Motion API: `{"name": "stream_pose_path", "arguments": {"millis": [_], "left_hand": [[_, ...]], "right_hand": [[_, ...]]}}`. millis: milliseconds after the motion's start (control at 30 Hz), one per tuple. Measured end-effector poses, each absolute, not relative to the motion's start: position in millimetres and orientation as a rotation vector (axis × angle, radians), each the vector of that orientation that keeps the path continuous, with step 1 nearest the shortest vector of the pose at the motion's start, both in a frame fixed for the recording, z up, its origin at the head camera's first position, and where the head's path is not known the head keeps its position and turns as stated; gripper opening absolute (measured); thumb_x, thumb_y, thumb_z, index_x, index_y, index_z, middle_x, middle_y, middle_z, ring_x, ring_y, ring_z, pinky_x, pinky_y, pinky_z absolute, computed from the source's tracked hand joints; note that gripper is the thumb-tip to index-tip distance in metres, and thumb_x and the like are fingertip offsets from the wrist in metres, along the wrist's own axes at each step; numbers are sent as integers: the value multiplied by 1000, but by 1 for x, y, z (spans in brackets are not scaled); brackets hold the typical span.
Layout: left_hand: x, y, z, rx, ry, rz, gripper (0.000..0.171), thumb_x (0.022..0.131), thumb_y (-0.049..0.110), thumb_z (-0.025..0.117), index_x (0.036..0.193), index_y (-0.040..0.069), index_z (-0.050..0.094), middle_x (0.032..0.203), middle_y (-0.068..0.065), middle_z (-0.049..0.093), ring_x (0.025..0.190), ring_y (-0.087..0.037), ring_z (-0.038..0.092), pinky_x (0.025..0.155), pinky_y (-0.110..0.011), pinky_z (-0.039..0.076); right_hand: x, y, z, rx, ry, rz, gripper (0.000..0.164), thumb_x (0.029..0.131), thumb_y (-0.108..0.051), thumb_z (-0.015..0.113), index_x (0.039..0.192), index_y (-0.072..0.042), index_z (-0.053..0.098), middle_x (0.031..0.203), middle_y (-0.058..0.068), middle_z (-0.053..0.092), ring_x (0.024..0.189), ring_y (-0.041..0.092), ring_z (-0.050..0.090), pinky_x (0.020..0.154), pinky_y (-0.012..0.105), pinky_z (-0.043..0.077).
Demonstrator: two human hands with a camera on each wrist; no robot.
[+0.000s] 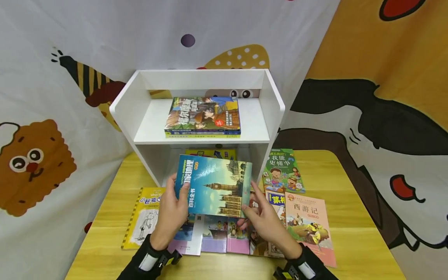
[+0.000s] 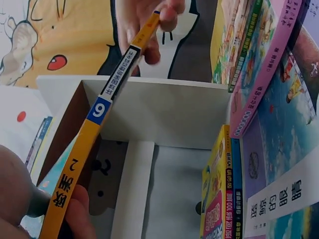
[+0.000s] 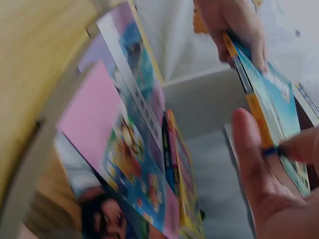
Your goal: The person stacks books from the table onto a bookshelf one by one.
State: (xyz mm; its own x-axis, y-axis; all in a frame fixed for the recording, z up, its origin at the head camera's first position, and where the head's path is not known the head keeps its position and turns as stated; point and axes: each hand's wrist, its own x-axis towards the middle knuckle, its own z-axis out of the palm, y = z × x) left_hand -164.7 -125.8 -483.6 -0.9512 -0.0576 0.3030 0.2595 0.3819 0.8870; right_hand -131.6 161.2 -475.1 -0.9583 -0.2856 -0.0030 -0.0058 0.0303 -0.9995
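Both hands hold a blue book with a clock tower on its cover, above the table in front of the shelf. The left hand grips its left edge, thumb on the cover. At the right edge, the right hand pinches the lower corner between thumb and fingers. In the left wrist view the orange spine shows a white 9 on a blue patch. The right wrist view is blurred, with the same book between the two hands.
A white two-tier shelf stands behind the book. Its upper tier bears a stack of books; a yellow book is in the lower tier. Around the hands lie a yellow spiral-bound book, a green book, a pink book and several others.
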Motion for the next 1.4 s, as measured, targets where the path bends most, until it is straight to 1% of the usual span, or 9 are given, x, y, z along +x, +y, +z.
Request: {"name": "stream_pose_path", "arguments": {"millis": [133, 267, 533, 667, 800, 933, 1067, 1200, 1400], "left_hand": [[-168, -129, -481, -197, -2406, -1575, 63, 96, 40, 51, 147, 35, 15, 127, -13, 56, 99, -25, 61, 73, -48, 54], [-165, -131, -469, -237, -2493, -1591, 85, 87, 43, 64, 149, 39, 5, 152, -12, 26, 136, -33, 25, 97, -66, 34], [-166, -143, -457, -458, -2700, -1561, 127, 64, 49, 82, 148, 38, -12, 157, -8, 15, 131, -35, 34, 97, -63, 36], [-174, -153, -474, -517, -2804, -1494, 135, 57, 55, 83, 146, 38, -18, 157, 1, 13, 127, -27, 41, 97, -52, 43], [-180, -157, -488, -457, -2863, -1407, 134, 57, 62, 80, 146, 38, -17, 157, 1, 14, 127, -29, 41, 94, -54, 44], [-182, -157, -499, -354, -2902, -1344, 129, 58, 63, 79, 147, 40, -12, 154, -1, 23, 125, -30, 44, 90, -56, 46], [-182, -160, -509, -289, -2923, -1360, 125, 59, 61, 80, 148, 40, -5, 130, 0, 56, 96, -16, 61, 78, -43, 53], [-186, -164, -515, -275, -2937, -1343, 123, 59, 59, 80, 148, 41, -3, 116, 6, 62, 81, -8, 61, 70, -37, 52], [-195, -167, -522, -265, -2988, -1328, 117, 61, 64, 76, 149, 39, 5, 104, 11, 66, 71, -6, 62, 63, -32, 52]], "right_hand": [[-130, 158, -475, -336, 2075, -2088, 74, 97, -12, 53, 150, -37, 7, 147, 21, 29, 69, 44, 63, 58, 54, 54], [-135, 163, -473, -366, 2092, -2096, 73, 96, -13, 53, 150, -37, 9, 141, 24, 37, 69, 44, 62, 63, 52, 54], [-148, 167, -490, -304, 2364, -1825, 101, 80, -37, 73, 148, -44, -1, 143, 11, 37, 83, 30, 61, 61, 45, 56], [-153, 163, -500, -270, 2585, -1558, 114, 69, -52, 77, 147, -44, -5, 155, 8, 19, 126, 34, 41, 88, 54, 48], [-161, 161, -508, -273, 2628, -1478, 113, 68, -56, 76, 147, -42, -3, 157, 6, 10, 137, 35, 22, 99, 61, 36], [-169, 159, -516, -242, 2606, -1438, 113, 67, -59, 75, 148, -38, 0, 157, 6, 16, 133, 32, 31, 95, 54, 43], [-175, 156, -524, -201, 2571, -1355, 113, 66, -64, 73, 148, -37, 0, 154, 8, 24, 127, 29, 42, 89, 46, 49], [-181, 154, -525, -185, 2586, -1314, 113, 65, -66, 72, 148, -37, 1, 152, 8, 29, 122, 27, 46, 87, 44, 50], [-191, 151, -530, -185, 2533, -1330, 114, 67, -64, 72, 149, -33, 0, 138, 15, 46, 56, 30, 57, 57, 39, 50]]}}
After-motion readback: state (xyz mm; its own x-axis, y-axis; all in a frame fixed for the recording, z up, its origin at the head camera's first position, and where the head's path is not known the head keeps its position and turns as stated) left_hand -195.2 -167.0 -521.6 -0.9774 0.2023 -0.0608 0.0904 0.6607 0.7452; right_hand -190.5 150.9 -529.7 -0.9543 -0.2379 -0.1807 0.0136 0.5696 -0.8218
